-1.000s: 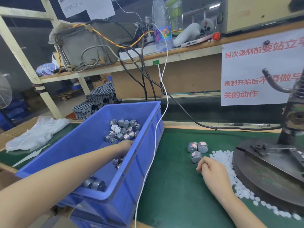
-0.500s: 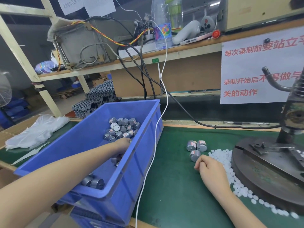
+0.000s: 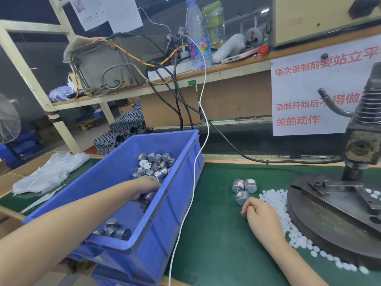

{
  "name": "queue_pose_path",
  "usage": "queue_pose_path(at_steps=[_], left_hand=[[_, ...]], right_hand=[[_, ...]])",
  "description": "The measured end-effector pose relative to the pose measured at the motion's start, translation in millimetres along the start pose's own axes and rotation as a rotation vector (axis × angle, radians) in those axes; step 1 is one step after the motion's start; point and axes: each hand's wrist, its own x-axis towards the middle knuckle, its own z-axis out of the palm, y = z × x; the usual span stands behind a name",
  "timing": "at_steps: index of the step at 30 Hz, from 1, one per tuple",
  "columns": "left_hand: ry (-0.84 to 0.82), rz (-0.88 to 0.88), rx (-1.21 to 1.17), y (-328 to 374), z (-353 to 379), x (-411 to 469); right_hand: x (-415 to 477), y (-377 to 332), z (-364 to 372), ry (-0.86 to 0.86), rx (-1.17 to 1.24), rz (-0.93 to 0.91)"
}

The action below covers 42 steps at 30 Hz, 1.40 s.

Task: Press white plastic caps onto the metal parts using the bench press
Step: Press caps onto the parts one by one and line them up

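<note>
Far left, a crumpled clear plastic bag [image 3: 49,172] is laid on the green surface [image 3: 222,234]. Beside it a blue bin [image 3: 115,176] is set at an angle, its far corner heaped with small cylindrical metal parts [image 3: 154,165]; a few more are seen near its front wall. The left hand [image 3: 144,188] is reached into the bin, back upward, fingers curled down round one part just below the heap. A white cable [image 3: 198,157] is draped down past the bin's right wall. Three loose parts [image 3: 244,187] are grouped on the surface, touching one another. Just in front of them the right hand [image 3: 259,211] is rested on the surface, fingers curled under; whether anything is pinched cannot be told. White plastic caps [image 3: 276,201] are strewn from its knuckles along the round base of the bench press [image 3: 338,203], which is stood at far right. A paper notice [image 3: 309,89] in red characters is hung behind the press.
</note>
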Motion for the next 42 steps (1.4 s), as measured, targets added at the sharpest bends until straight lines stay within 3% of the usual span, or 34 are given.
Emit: queue_pose_path(at_steps=[5,10,16,18,28,34,42], left_hand=[[0.099,0.108,-0.215,24,-39,-11],[0.091,0.386,-0.31,88,-67,-39],[-0.114,0.536,-0.195,146,5,-54],[-0.112,0.528,-0.133,151,37,-46],[0.052,0.274,0.117,106,117,19],[0.235,0.492,0.37,84,139,26],[0.273,0.614,0.444,52,167,24]], right_hand=[[0,0,0,-0.007,-0.003,0.012],[-1,-2,-2,-0.016,-0.007,0.0],[-3,-4,-3,-0.029,0.014,0.0],[-4,-5,-4,-0.029,0.019,-0.002],[-4,-7,-4,-0.046,0.032,-0.011],[-3,-7,-2,-0.052,0.035,0.0],[-4,-5,-3,-0.054,0.041,-0.042]])
